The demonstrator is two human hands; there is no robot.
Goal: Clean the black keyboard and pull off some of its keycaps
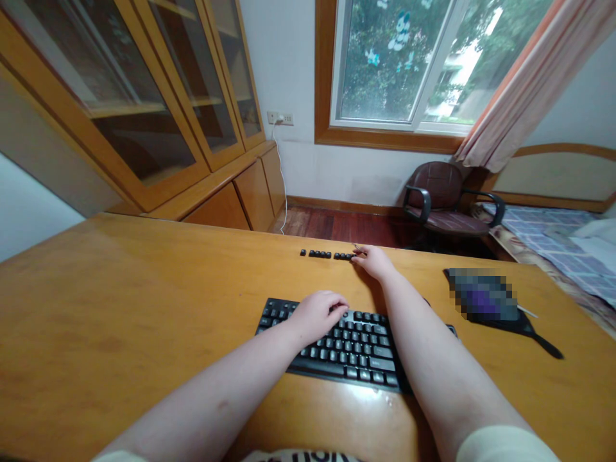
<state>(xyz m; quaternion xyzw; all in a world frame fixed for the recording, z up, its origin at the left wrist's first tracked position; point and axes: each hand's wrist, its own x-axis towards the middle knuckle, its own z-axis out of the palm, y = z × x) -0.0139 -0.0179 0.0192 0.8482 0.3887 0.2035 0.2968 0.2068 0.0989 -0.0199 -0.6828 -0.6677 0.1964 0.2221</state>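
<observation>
A black keyboard (356, 346) lies on the wooden desk in front of me, partly covered by both forearms. My left hand (320, 314) rests over its upper rows, fingers bent and thumb close to the index finger at the back edge. A round opening without a keycap (345, 315) shows beside those fingertips. Farther off, my right hand (373, 262) is pinched at the right end of a row of loose black keycaps (320, 254). A thin metal wire tool (357, 247) sticks out from its fingertips; its exact kind is too small to make out.
The desk (144, 308) spans the foreground. On the right lies a black pouch-like item (524, 324) with a strap, partly blurred out. Beyond the desk stand an office chair (437, 192) and a bed (548, 237). A glass-door cabinet (202, 160) lines the left.
</observation>
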